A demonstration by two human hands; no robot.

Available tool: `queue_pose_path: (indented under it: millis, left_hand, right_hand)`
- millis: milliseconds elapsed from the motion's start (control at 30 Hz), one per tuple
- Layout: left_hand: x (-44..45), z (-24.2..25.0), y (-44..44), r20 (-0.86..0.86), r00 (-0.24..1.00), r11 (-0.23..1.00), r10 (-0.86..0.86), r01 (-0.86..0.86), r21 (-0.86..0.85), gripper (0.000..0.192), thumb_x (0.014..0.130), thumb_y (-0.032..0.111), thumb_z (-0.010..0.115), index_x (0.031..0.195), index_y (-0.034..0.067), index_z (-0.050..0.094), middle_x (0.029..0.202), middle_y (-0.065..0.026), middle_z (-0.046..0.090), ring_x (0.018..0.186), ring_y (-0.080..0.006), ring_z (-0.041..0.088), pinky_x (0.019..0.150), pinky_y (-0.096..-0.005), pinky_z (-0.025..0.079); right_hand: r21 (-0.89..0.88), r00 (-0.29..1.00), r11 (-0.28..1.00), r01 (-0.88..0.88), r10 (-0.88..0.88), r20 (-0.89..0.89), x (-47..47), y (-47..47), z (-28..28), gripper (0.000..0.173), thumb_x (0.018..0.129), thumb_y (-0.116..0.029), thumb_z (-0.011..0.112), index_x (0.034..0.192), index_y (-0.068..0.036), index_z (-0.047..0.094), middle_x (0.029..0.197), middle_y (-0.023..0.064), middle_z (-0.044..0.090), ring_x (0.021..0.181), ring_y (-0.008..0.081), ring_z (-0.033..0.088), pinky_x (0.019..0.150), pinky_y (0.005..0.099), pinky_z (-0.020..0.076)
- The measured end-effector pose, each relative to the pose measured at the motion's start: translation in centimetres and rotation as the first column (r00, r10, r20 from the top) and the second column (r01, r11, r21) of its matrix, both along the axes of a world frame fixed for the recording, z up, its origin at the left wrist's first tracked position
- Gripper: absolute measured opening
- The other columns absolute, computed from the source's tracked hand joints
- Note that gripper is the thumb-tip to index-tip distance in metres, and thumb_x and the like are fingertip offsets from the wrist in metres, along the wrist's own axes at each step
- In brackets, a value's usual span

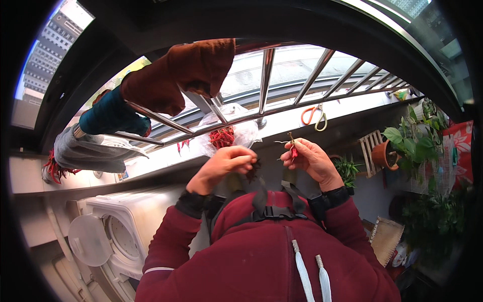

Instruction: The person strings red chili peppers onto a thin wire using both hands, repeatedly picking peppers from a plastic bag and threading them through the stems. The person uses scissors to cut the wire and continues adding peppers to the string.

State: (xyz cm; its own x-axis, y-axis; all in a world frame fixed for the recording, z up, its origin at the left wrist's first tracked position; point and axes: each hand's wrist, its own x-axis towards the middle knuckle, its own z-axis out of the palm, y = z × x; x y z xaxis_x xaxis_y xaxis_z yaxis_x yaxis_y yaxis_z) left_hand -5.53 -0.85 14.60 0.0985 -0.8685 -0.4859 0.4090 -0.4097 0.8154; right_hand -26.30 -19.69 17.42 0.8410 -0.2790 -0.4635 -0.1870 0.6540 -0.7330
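Observation:
My right hand (311, 161) pinches a red chili pepper (293, 151) with its brown stem pointing up; pale thread-like ends stick out beside it. Across from it, my left hand (227, 166) has curled fingers. A blurred dark reddish-brown clump (253, 171) shows at the left fingertips, and whether it is held is unclear. Beyond that hand, a clear plastic bag (243, 130) with a heap of red chilies (222, 137) lies on the white windowsill (281, 126). Scissors (315, 116) with an orange-red handle loop rest on the sill to the right.
Metal railing bars (266, 81) run above the sill, with brown (181, 75), teal (107, 113) and grey cloths (90, 153) draped over them. More red chilies (58, 168) hang at far left. A washing machine (124, 230) stands open lower left; potted plants (411, 141) crowd the right.

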Motion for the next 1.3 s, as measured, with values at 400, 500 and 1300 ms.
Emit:
queue_pose_path:
  millis: [400,500,1300]
  left_hand:
    - [-6.3,0.8,-7.3,-0.012,0.994,0.992,0.105,-0.106,-0.069,0.019,0.084,0.019,0.067,0.097,0.005,0.067,0.082,0.0014,0.064,0.069,-0.0037,0.053,0.06,-0.0182,0.04]
    - [-6.2,0.4,-7.2,0.008,0.994,0.991,0.11,-0.109,-0.075,0.016,0.084,0.018,0.066,0.094,0.005,0.066,0.081,0.0015,0.064,0.068,-0.003,0.053,0.059,-0.0174,0.039]
    - [-3.8,-0.7,-5.3,-0.363,0.922,0.991,0.132,-0.132,0.025,0.012,0.09,0.015,0.06,0.099,0.007,0.06,0.089,-0.0055,0.066,0.066,-0.0033,0.058,0.056,-0.014,0.046]
  right_hand:
    - [-0.099,1.0,0.995,0.018,-0.016,0.021,0.0,0.2,-0.1,0.029,0.096,-0.023,0.05,0.117,-0.003,0.052,0.091,0.0046,0.063,0.076,0.0127,0.065,0.067,0.0239,0.0543]
    - [-0.163,0.999,0.985,0.049,-0.049,0.002,-0.1,0.3,-1.0,0.024,0.093,-0.022,0.055,0.108,-0.003,0.056,0.089,0.0037,0.063,0.077,0.011,0.064,0.067,0.0228,0.0529]
    - [0.013,0.974,0.974,0.226,-0.226,0.006,-0.7,-0.5,-2.6,0.015,0.092,-0.018,0.057,0.095,-0.004,0.06,0.078,0.0028,0.063,0.067,0.009,0.059,0.06,0.0202,0.0481]
